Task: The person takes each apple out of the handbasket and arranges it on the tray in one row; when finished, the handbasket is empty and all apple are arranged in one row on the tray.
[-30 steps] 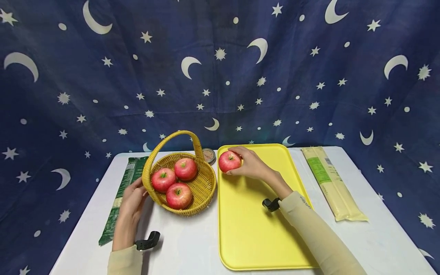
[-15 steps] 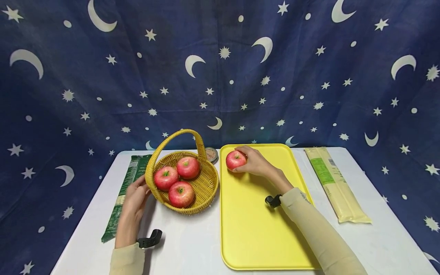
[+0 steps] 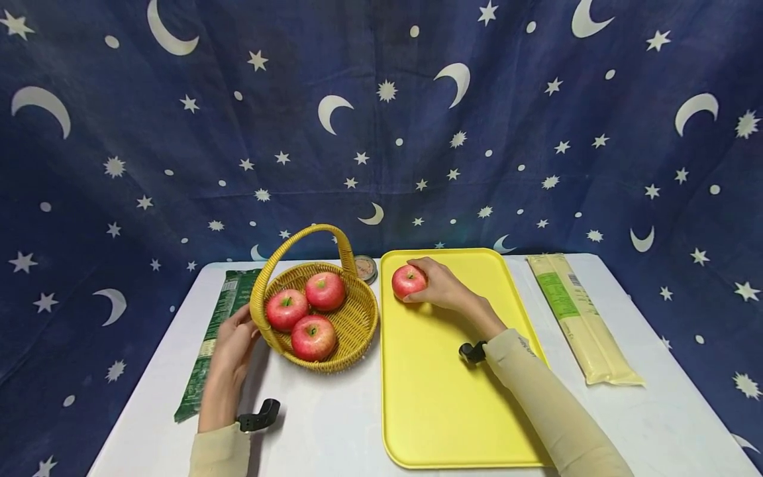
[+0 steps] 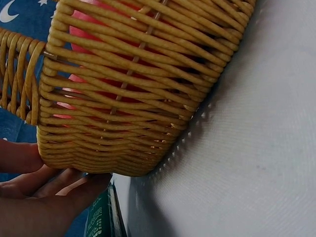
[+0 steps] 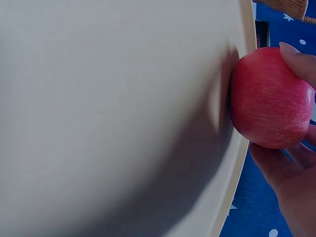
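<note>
A yellow wicker basket (image 3: 357,324) with an arched handle stands left of centre, three red apples (image 3: 312,338) in it. My left hand (image 3: 229,351) holds the basket's left side by the foot of the handle. In the left wrist view its fingers (image 4: 81,192) lie against the weave just below the rim. At the far left corner of a yellow tray (image 3: 441,397), my right hand (image 3: 444,288) grips another red apple (image 3: 408,282). The right wrist view shows thumb and fingers around this apple (image 5: 269,98), which sits low by the tray's edge.
A green packet (image 3: 199,364) lies left of the basket, partly behind the left hand. Beyond the tray's right side lies a cream packet (image 3: 587,324) with a green label. Behind the basket sits a small round tin (image 3: 365,268). A starry blue curtain (image 3: 381,119) backs the white table.
The right hand has carried its apple slightly right and down onto the tray's far left corner. The left hand stays at the basket. The whole head view shifts slightly.
</note>
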A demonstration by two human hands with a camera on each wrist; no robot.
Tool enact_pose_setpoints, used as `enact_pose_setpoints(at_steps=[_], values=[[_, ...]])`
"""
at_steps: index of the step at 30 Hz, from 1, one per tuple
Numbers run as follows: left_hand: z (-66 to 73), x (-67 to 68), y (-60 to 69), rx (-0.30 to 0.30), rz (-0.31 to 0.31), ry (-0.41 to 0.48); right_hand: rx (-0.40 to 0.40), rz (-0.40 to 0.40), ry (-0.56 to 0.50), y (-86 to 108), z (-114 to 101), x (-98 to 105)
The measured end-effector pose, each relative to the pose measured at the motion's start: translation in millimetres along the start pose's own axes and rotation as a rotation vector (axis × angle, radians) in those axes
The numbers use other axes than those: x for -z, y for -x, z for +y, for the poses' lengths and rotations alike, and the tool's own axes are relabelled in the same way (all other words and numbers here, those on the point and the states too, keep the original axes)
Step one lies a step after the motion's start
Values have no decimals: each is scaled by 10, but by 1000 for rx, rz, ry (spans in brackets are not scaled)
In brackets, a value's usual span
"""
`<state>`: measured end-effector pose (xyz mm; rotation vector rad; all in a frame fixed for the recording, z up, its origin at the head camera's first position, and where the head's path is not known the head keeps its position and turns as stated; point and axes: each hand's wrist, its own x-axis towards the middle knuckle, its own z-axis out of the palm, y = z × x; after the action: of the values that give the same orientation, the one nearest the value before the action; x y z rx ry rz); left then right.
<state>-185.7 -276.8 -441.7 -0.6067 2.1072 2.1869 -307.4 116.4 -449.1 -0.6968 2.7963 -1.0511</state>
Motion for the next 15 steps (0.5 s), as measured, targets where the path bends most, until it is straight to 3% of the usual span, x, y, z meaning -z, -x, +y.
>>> enact_pose_setpoints(at_steps=[7,15], values=[[7,13,12,-6,-13,7,14,9,-6,35,-66,48],[20,4,15,-9,-22,5,83,75,3,83,-188,134]])
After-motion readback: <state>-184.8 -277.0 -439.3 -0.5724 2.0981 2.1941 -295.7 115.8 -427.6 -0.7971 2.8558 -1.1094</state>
